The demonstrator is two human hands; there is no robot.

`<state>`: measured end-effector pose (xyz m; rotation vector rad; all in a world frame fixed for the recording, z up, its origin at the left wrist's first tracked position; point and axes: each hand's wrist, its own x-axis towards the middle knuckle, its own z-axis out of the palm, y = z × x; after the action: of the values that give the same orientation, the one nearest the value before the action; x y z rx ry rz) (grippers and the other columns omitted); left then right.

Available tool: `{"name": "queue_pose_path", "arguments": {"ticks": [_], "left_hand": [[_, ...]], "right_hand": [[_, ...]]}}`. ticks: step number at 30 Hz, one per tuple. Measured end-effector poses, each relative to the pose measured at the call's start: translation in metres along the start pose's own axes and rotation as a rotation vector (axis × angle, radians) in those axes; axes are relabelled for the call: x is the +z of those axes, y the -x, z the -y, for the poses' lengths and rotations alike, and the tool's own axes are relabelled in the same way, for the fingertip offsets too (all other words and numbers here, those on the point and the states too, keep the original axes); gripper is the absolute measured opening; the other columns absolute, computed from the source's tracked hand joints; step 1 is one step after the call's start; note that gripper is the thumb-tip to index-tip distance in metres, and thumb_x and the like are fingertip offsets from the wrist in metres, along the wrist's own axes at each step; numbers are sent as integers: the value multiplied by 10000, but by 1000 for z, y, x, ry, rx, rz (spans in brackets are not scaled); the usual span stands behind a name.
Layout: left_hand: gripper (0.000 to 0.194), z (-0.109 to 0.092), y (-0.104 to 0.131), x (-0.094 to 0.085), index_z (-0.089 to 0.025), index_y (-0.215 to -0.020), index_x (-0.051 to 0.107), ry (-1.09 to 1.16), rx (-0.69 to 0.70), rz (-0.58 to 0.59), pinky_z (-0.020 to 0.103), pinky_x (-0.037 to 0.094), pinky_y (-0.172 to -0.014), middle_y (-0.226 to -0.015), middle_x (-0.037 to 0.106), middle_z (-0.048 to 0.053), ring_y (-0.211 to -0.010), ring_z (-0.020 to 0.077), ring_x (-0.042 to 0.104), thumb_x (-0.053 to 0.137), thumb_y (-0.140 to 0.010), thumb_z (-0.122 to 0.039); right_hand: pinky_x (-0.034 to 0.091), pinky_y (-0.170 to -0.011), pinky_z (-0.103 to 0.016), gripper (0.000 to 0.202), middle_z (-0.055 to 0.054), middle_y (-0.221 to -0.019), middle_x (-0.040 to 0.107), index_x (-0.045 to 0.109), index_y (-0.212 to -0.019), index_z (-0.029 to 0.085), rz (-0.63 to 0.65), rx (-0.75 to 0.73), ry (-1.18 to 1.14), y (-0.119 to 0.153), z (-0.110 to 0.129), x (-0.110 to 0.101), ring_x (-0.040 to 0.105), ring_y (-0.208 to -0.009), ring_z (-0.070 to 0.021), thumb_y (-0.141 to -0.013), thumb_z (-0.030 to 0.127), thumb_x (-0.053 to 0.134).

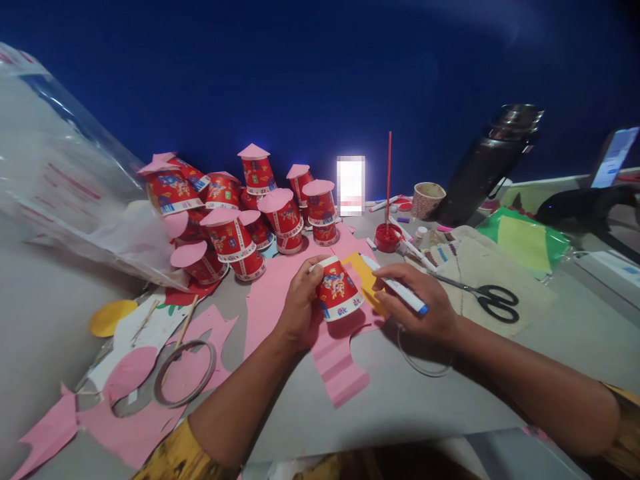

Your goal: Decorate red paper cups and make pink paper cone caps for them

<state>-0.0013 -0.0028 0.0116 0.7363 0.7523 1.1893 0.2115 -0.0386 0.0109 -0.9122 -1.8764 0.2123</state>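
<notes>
My left hand (299, 300) grips a red paper cup (339, 288) upside down, its printed white rim facing down toward me. In my right hand (423, 303) is a white marker (400, 290) with a blue end; its other end points at the upper right of the cup, apart from it. Beneath both hands lie pink paper (275, 293) and a yellow-orange piece of paper (367, 277). To the left, several red cups (227, 237) stand stacked and leaning together, many topped with pink paper cones or discs.
Black-handled scissors (495, 300) rest on a cream cloth (520, 287) at right. A dark bottle (490, 163), a small patterned cup (429, 200) and a red pot (387, 238) with a stick stand behind. A tape ring (214, 373) and pink scraps (125, 427) lie left, beside a plastic bag (75, 180).
</notes>
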Motion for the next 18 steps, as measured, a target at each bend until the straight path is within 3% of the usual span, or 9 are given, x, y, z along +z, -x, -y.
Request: {"name": "queue_pose_path", "arguments": {"ticks": [5,11,18], "left_hand": [[413,-6,0,0,-145,-1063,725,150,-159,-8,417,618,-878,-993,779,105,-922,276,754,803,-837,-482],[443,-8,1,-5,-116,-1195,707,261,-308,143,482,606,-957,-1176,775,172,-1061,325,758,694,-918,-462],[446,-4,1,0,-148,-1223,689,157,-263,194,496,560,-1013,-1289,729,177,-1182,353,707,686,-914,-469]], "right_hand": [[615,-795,-339,271,-74,-988,758,627,-1212,220,37,-22,-42,0,0,4,745,-854,-213,-947,214,685],[612,-777,-336,314,-69,-999,759,611,-1233,235,-2,-29,-59,7,1,9,741,-833,-209,-934,202,705],[599,-747,-347,299,-65,-970,764,605,-1203,246,-81,-64,2,4,4,6,732,-794,-208,-927,137,642]]}}
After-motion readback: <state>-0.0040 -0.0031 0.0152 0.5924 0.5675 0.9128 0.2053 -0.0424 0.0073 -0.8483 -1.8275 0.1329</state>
